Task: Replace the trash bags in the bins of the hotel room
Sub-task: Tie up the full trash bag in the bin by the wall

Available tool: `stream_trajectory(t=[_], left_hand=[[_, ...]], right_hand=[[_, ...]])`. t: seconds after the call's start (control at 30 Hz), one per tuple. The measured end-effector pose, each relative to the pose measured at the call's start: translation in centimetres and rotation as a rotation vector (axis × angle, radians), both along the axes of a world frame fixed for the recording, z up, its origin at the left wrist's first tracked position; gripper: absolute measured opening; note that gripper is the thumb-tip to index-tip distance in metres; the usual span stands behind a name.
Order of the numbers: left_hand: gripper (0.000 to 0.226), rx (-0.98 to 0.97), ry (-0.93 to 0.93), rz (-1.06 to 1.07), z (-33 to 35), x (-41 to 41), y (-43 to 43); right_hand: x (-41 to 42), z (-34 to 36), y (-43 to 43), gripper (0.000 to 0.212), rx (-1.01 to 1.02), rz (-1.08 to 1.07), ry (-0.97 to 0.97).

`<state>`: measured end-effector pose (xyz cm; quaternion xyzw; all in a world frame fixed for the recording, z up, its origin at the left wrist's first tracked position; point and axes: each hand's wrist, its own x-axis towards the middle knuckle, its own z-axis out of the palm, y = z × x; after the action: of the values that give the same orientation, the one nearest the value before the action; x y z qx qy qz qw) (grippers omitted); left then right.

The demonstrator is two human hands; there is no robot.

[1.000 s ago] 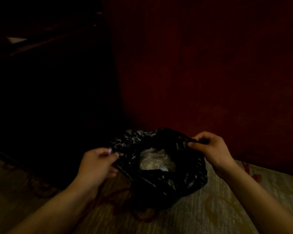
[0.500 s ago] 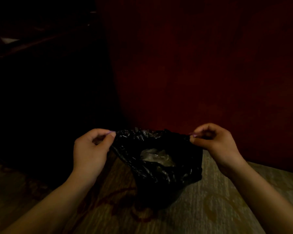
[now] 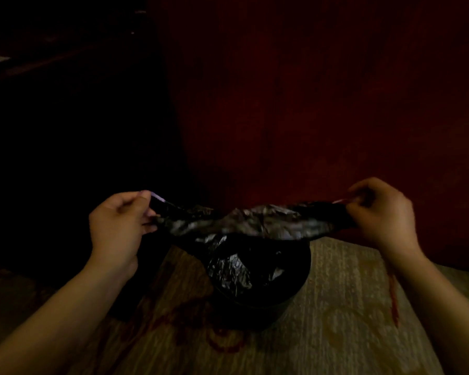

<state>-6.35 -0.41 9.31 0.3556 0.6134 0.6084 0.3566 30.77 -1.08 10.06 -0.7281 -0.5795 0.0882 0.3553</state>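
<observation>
A black trash bag [image 3: 255, 221] is stretched flat above a small round dark bin [image 3: 287, 301] that stands on the carpet. My left hand [image 3: 119, 226] pinches the bag's left edge and my right hand [image 3: 382, 212] pinches its right edge, both closed on the plastic. The bag's mouth is pulled shut into a wide band between the hands. Its lower part [image 3: 230, 269] hangs crumpled into the bin. Whatever is inside the bag is hidden.
A dark red wall [image 3: 309, 104] rises right behind the bin. Dark furniture [image 3: 65, 131] fills the left side, barely visible. The bin sits on beige carpet [image 3: 349, 307] with a red pattern. The room is dim.
Both hands have moved apart and upward with the bag's rim, which is off the bin and pulled flat. The pale contents seen earlier are now hidden.
</observation>
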Motion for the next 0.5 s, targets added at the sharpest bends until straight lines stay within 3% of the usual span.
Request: stream_trajectory(t=[0.13,0.27,0.37,0.43,0.5], left_hand=[[0.007,0.049,0.011,0.0,0.5,1.0,0.1],[0.009,0.126,0.032,0.061,2.1,-0.2,0.2],[0.007,0.115,0.146,0.048,2.0,0.6,0.6],[0.009,0.028,0.144,0.051,1.7,1.2,1.1],[0.007,0.039,0.109,0.06,1.9,1.2,1.4]], right_hand=[[-1.5,-0.2,0.3,0.016,-0.099,0.072,0.28],[-1.0,2.6,-0.2,0.018,0.089,0.036,0.694],[-1.3,3.8,-0.7,0.021,0.19,0.038,0.741],[-1.5,3.3,-0.6,0.015,0.108,0.052,0.682],[-1.2,3.1,-0.7,0.017,0.047,0.04,0.793]])
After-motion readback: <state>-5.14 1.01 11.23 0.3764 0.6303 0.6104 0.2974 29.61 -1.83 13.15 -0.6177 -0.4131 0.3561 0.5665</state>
